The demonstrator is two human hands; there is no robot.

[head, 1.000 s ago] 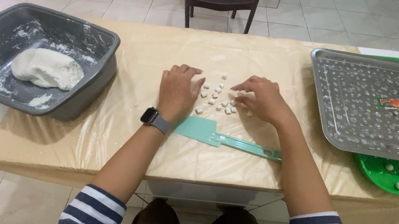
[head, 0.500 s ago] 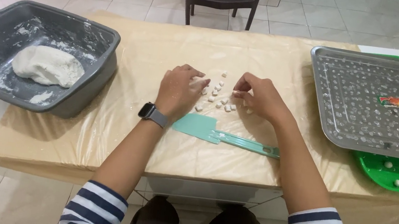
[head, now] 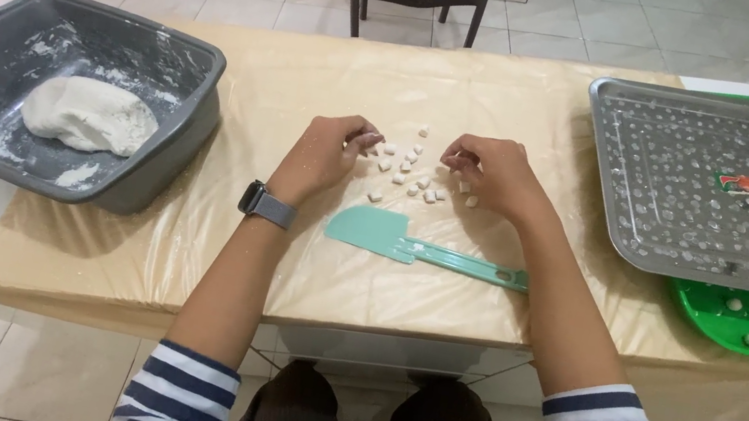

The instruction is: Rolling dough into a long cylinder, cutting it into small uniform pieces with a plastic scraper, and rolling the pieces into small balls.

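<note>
Left hand (head: 328, 154) pinches dough bit, seemingly; right hand (head: 492, 172) curled, contents unclear. Dough bits (head: 413, 176) between; spatula (head: 419, 246) near.

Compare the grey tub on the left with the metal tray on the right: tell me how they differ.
The grey tub is deep, dark plastic with sloped walls; the metal tray is shallow, shiny and flat. The grey tub holds one big lump of dough; the metal tray carries many small white spots in rows. The grey tub sits straight on the covered table; the metal tray overlaps a green tray. Both are rectangular and dusted white.
</note>
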